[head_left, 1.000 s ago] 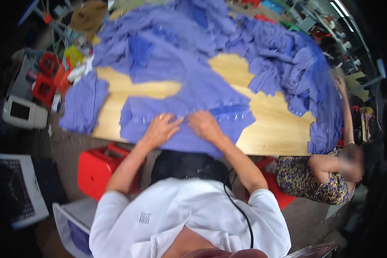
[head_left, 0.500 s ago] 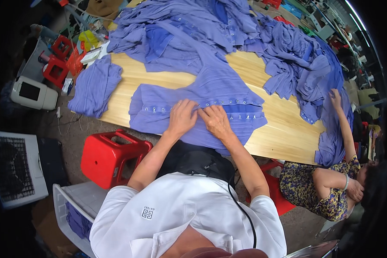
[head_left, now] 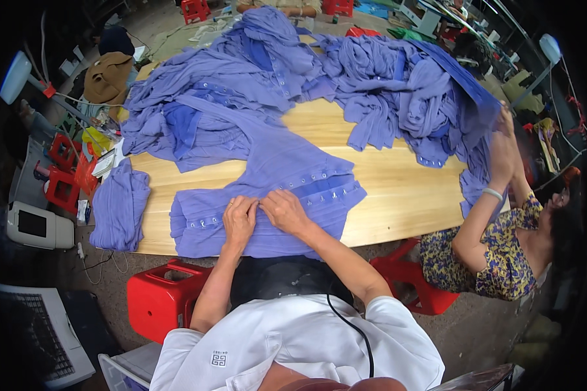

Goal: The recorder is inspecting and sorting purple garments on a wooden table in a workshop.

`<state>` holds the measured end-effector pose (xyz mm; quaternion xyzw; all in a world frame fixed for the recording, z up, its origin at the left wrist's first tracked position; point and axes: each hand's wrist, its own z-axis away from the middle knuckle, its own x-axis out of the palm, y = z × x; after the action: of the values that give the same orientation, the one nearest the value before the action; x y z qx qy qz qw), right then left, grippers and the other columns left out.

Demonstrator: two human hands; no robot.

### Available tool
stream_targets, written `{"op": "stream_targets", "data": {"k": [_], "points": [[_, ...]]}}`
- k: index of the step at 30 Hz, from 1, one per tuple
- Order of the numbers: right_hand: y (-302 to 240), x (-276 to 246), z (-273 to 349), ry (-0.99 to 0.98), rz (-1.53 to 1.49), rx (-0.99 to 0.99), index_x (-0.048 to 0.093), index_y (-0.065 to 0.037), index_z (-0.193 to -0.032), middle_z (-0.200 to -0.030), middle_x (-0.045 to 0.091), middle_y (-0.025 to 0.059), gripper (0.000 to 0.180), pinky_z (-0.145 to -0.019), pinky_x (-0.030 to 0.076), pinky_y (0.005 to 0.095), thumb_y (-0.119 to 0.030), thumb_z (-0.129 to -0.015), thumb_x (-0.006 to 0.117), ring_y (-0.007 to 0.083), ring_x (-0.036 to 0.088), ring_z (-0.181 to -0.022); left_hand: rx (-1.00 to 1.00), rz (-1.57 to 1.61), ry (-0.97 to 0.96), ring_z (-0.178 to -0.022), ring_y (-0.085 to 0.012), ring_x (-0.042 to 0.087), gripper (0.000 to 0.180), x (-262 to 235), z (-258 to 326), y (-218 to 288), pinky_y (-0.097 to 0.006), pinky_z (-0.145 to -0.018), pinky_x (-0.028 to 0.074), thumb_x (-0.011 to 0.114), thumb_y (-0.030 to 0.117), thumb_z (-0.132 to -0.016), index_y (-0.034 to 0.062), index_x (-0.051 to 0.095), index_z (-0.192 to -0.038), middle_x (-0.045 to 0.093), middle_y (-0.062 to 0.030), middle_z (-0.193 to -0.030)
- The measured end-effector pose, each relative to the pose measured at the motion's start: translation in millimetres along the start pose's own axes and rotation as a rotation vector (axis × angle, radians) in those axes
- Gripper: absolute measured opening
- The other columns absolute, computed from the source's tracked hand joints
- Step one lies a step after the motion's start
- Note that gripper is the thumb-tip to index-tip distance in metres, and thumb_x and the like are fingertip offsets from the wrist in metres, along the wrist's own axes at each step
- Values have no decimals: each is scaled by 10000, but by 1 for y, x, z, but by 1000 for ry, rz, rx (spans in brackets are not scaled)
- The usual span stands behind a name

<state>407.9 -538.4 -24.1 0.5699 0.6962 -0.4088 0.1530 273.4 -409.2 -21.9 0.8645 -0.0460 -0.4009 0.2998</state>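
Raised co-worker's braceleted hand (head_left: pixel 499 167) since earlier frame, beside right end of pale wooden table (head_left: pixel 404 195). Pinching snap-studded strip (head_left: pixel 314 176) of ribbed purple cloth garment (head_left: pixel 274 156) with left hand (head_left: pixel 240 219) and right hand (head_left: pixel 285 210) — spread at table's near edge, presumably for easy reach.

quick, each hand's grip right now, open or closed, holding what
Left hand: closed, pinching the purple garment.
Right hand: closed, pinching the same garment.

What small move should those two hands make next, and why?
Perhaps the right hand should slide rightward along the purple garment and draw its edges together: there, the upper fastener row and lower fastener row lie apart. The left hand sits farther left.
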Motion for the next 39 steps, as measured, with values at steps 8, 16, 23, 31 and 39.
{"op": "stream_targets", "data": {"k": [8, 16, 23, 31, 39], "points": [[3, -2, 3, -25, -8, 0, 679, -51, -894, -866, 612, 118, 109, -733, 555, 468, -110, -906, 770, 338, 669, -852, 52, 109, 1, -880, -382, 687, 78, -1, 7, -6, -476, -777, 523, 756, 6, -937, 15, 791, -1006, 727, -159, -920], [13, 1, 6, -23, 23, -120, 710, -53, -935, -851, 612, 92, 97, -692, 578, 424, -93, -872, 772, 292, 671, -816, 121, 43, -121, -855, -305, 670, 155, -10, 9, -11, -449, -788, 460, 750, 37, -946, 80, 836, -1067, 701, -79, -871], [24, -18, 29, -131, 136, -214, 745, -84, -1021, -945, 644, 47, 208, -742, 576, 401, -118, -817, 771, 258, 666, -937, 338, -143, -380, -974, -300, 654, 435, -22, 3, -3, -467, -897, 513, 696, 59, -958, 151, 777, -1375, 685, -89, -1053], [26, -13, 40, -93, -105, 55, 820, -101, -1076, -1211, 713, 52, 238, -1006, 508, 445, -272, -910, 824, 253, 636, -1188, 251, -314, -341, -916, -326, 674, 194, -19, -9, 21, -486, -809, 522, 775, 149, -963, 61, 841, -1123, 682, -123, -952], [21, 0, 53, -5, 130, 17, 771, -116, -840, -1020, 665, 31, 111, -902, 493, 423, -227, -844, 765, 247, 628, -1037, 123, -161, -162, -989, -417, 694, 151, 24, 9, 22, -511, -851, 550, 718, 36, -980, 5, 757, -1123, 698, -189, -1034]]}}
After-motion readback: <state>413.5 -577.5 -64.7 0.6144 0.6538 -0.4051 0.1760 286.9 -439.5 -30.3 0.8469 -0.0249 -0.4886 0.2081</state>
